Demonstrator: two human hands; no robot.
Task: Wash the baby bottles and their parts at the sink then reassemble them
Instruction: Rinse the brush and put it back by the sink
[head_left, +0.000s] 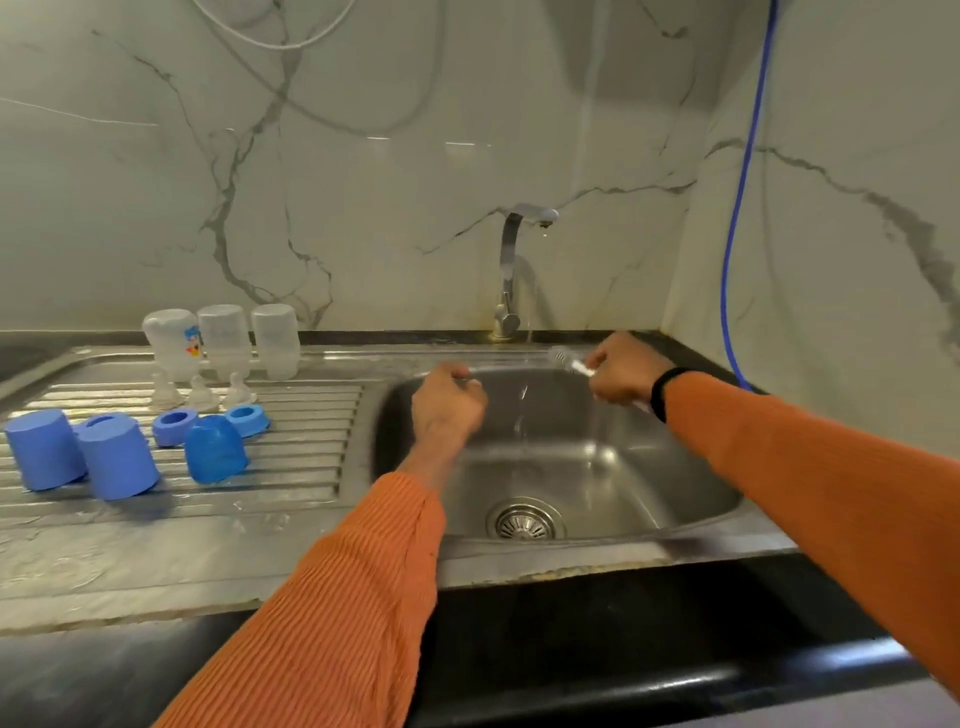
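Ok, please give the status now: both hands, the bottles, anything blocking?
Right hand grips a brush over the sink. Left hand curled, contents unclear. Three bottles inverted on the drainboard. Nothing blocking.

Three blue caps (117, 460) and three blue collar rings (175, 427) stand on the grey steel drainboard (291, 415), which is ribbed in straight parallel grooves. Behind them, three clear bottles (223, 340); the leftmost (171, 343) carries a red, blue and yellow print. White wall (363, 208) with grey marble veining, a blue cable (740, 208) down it. Black counter (571, 649). Both sleeves (332, 597) are orange, finely ribbed; black wristband (662, 392)
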